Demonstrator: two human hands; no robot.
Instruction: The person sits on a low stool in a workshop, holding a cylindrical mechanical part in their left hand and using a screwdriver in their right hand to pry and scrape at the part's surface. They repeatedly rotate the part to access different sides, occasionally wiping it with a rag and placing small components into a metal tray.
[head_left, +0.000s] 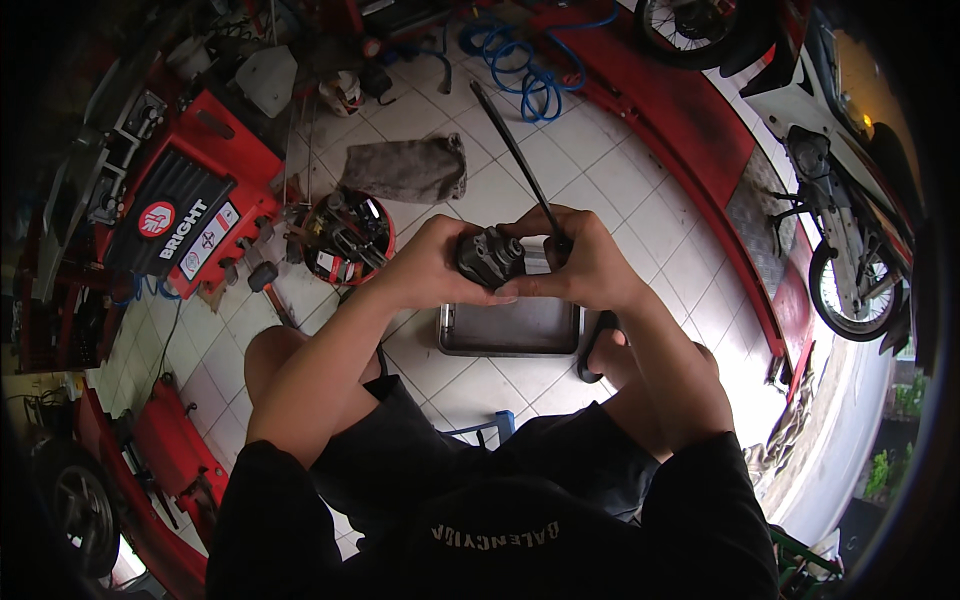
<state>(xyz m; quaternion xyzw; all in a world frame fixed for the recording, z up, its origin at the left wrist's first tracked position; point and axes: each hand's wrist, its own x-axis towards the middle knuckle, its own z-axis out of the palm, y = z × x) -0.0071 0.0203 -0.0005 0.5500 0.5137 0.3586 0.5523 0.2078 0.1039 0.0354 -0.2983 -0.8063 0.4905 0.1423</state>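
My left hand (432, 262) is wrapped round a dark, greasy metal part (488, 257) with a stubby round end that points toward my right hand. A long thin dark rod (512, 145) slants up and left from my right hand (592, 258), whose fingers are closed on its lower end. The right thumb reaches across to the underside of the metal part, close to the left thumb. Whether the rod has a handle is hidden by the fingers. Below both hands, a shallow metal tray (510, 350) rests on the tiled floor between my feet.
Left of my hands stands a round red container (388, 245) of tools, near a hammer (264, 280) and a red tool cabinet (190, 190). A grey rag (405, 168) and a coiled blue hose (520, 60) lie ahead. A red ramp (690, 150) and motorcycle (840, 200) are at right.
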